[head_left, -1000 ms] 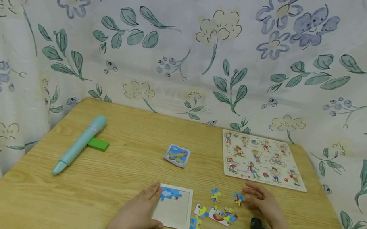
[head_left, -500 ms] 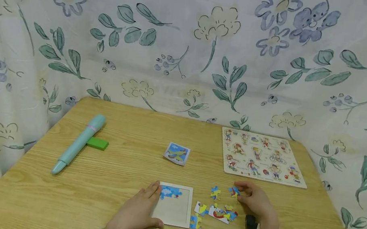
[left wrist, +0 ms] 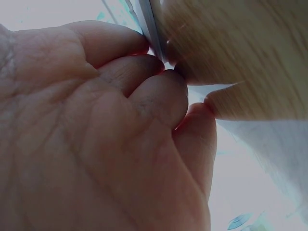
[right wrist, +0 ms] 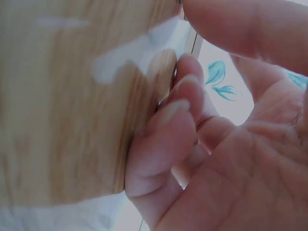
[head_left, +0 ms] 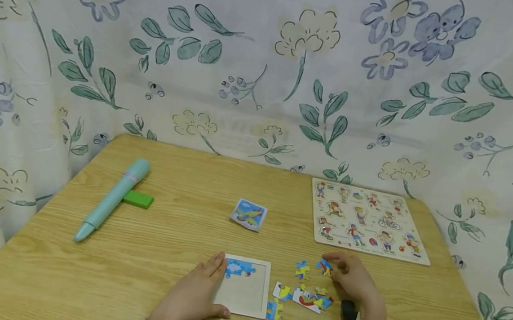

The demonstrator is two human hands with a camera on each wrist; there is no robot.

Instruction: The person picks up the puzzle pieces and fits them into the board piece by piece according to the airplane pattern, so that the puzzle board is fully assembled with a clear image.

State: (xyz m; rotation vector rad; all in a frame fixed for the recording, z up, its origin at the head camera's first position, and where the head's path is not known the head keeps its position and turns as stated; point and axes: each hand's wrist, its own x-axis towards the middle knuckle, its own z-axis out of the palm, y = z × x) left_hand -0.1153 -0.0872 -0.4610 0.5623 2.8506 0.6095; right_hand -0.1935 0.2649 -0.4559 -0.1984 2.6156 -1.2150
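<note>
A small square wooden puzzle tray [head_left: 242,301] lies at the front middle of the table, with joined blue puzzle pieces [head_left: 237,269] in its upper left corner. My left hand [head_left: 192,294] rests along the tray's left edge, fingers extended and thumb at the lower corner. To the right, my right hand [head_left: 358,285] pinches a blue, red and yellow puzzle piece [head_left: 324,266] between thumb and forefinger. Left of it lies a blue and yellow piece [head_left: 302,270]. Several more pieces [head_left: 309,300] are grouped beside the tray. The right wrist view shows curled fingers [right wrist: 163,139] near the wood; the piece is hidden there.
A small airplane picture card [head_left: 248,214] lies behind the tray. At the back right is a large puzzle board with children figures [head_left: 369,221]. A teal pen-shaped object [head_left: 112,200] and a green block [head_left: 138,199] lie on the left. Floral curtain [head_left: 252,68] surrounds the table.
My right hand has moved left, and the puzzle piece at its fingertips has shifted slightly left and away from me. My left hand has stayed on the tray.
</note>
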